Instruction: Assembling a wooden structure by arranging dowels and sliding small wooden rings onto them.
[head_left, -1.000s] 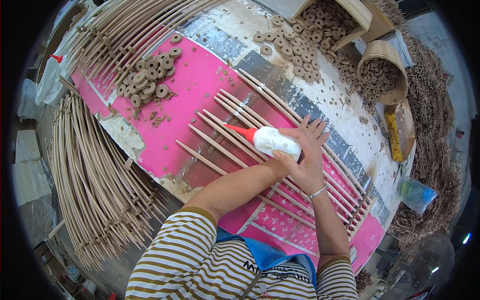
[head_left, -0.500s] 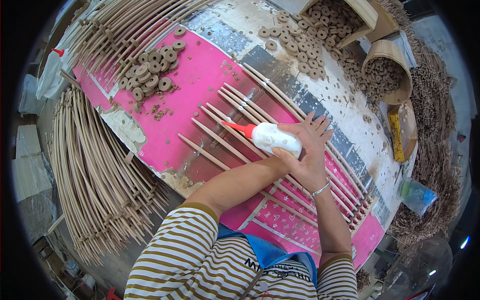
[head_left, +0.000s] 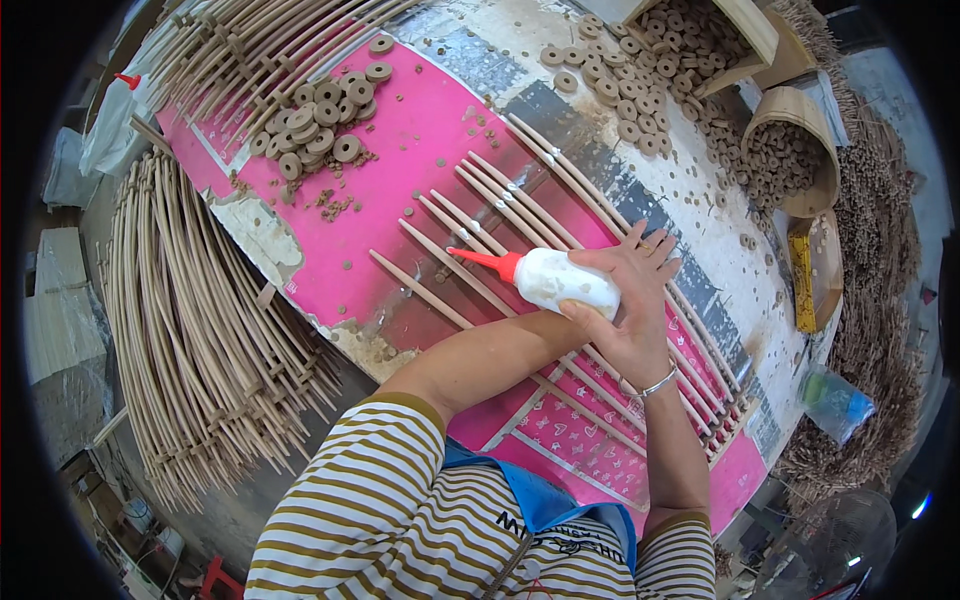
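My right hand (head_left: 636,325), with a bracelet at the wrist, grips a white squeeze bottle (head_left: 560,280) between its thumb and a finger. The bottle lies nearly level, its long red nozzle (head_left: 485,262) pointing left over the rods. Several fingers fan out beyond it, one wearing a ring. My left forearm (head_left: 490,350) crosses beneath; the left hand is hidden under the bottle and right hand. Tapered wooden rods (head_left: 425,290) lie side by side under both arms, some with white, glue-like blobs. Their lower ends meet a wooden strip (head_left: 735,430) with dark pegs or holes.
Flat wooden rings (head_left: 320,125) are heaped on the pink sheet (head_left: 410,100). More spill from a box (head_left: 750,35) and a round tub (head_left: 800,205) at the right. Ringed rods (head_left: 190,320) are stacked left. A plastic bag (head_left: 835,400) lies beyond the table.
My view has shifted a little, so the table contents sit slightly further right. Both arms and the bottle keep nearly the same pose; the nozzle now points over a neighbouring rod.
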